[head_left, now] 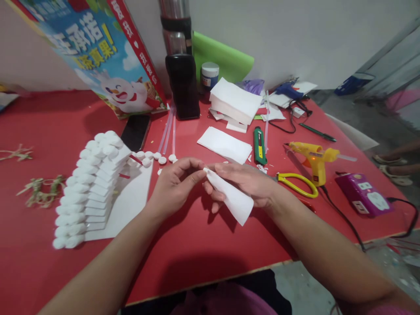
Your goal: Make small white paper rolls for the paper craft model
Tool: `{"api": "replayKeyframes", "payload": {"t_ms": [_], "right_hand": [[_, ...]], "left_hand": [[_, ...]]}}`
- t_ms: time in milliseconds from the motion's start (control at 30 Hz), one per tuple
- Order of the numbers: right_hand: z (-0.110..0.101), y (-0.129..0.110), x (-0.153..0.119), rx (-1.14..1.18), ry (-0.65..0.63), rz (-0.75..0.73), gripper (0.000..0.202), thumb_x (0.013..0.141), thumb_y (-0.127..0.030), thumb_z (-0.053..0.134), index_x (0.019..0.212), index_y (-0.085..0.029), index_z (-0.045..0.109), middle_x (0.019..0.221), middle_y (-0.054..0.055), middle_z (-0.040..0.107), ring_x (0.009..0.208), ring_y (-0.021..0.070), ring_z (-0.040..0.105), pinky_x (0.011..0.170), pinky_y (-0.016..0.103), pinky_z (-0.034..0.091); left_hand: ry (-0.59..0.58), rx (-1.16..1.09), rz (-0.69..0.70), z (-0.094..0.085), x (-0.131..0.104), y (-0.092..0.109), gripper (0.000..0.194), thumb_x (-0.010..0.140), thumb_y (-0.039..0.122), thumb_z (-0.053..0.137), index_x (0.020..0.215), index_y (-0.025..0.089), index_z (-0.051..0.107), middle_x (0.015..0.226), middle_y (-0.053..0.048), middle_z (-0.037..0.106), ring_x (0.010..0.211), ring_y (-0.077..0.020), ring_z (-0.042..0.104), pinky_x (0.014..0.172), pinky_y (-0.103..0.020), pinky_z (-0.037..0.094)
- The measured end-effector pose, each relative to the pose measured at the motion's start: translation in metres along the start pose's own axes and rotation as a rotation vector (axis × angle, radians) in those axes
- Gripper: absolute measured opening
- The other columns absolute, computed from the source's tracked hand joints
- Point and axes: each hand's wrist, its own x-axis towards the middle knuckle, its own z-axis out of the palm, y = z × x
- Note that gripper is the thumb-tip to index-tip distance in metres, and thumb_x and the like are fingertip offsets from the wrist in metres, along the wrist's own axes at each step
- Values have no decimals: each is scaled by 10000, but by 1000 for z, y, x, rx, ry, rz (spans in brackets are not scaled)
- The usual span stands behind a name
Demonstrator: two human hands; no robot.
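Note:
A small white paper sheet (231,197), curled toward a narrow tip, is held over the red table between both hands. My left hand (179,181) pinches its narrow end with thumb and fingertips. Around the paper's upper part closes my right hand (244,181), its fingers partly hidden behind it. To the left, rows of folded white paper pieces with round white ends (78,192) stand on a white sheet (131,205). Several small white discs (162,160) lie just beyond my left hand. A stack of white paper slips (225,144) lies behind my hands.
On the right are a yellow glue gun (311,157), yellow-handled pliers (300,183) and a purple power socket (364,194) with cables. A green utility knife (259,146), a phone (135,131), a thermos (177,26) and a printed box (108,57) stand or lie farther back.

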Motion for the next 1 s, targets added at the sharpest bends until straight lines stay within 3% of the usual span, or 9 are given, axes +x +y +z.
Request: {"api": "replayKeyframes", "payload": {"t_ms": [133,300,367,467,600,733,900,1000], "right_hand": [[0,-1,0,-11,33,-14,315,900,-373,845,1089,-173,691,820,-25,641,637,99,574,760,399,702],[2,1,0,-213,187,-117,511,812,-438,914,1174,-180,662,742,-39,658,654,166,705,692,414,690],[4,1,1,-299,293,-131,523,767,-486,932,1084,-180,650,762,-18,698,658,193,738,625,375,662],[8,5,2,-500,452,-195,393,825,-500,859,903,-191,629,689,-13,686,616,172,700,533,277,549],[14,15,5,-872,640,-482,226,885,-348,742,750,-209,626,656,-20,632,625,132,578,563,258,436],[18,22,5,-999,653,-634,153,898,-270,682,766,-221,622,674,-24,643,624,129,548,622,281,431],[15,21,3,-999,592,-663,171,964,-317,657,824,-219,644,713,-15,663,627,131,551,630,287,433],[12,20,2,-1040,610,-695,187,981,-335,658,833,-221,649,739,-5,673,667,143,576,652,292,440]], "left_hand": [[54,31,23,0,1,-3,69,920,290,757,909,233,719,825,-41,781,794,-214,753,812,-365,614],[78,13,34,0,3,-6,62,906,276,768,900,222,738,874,-35,769,818,-192,736,793,-321,600],[104,37,33,1,3,-7,68,893,276,777,895,218,740,856,-34,762,803,-189,720,779,-318,591],[147,78,25,4,2,-5,84,883,285,781,884,211,739,840,-36,758,780,-187,699,736,-308,577],[226,135,39,12,-2,-3,69,883,268,769,868,210,735,851,-41,762,773,-189,696,684,-302,565],[303,261,210,19,-6,-2,49,896,202,760,859,219,733,868,-29,765,808,-184,711,760,-322,582],[347,483,519,21,-10,-6,118,941,136,726,891,234,767,897,-28,815,855,-194,757,811,-347,607],[338,575,585,22,-12,-9,165,951,103,693,963,231,796,986,-51,840,922,-214,788,859,-362,630]]}}
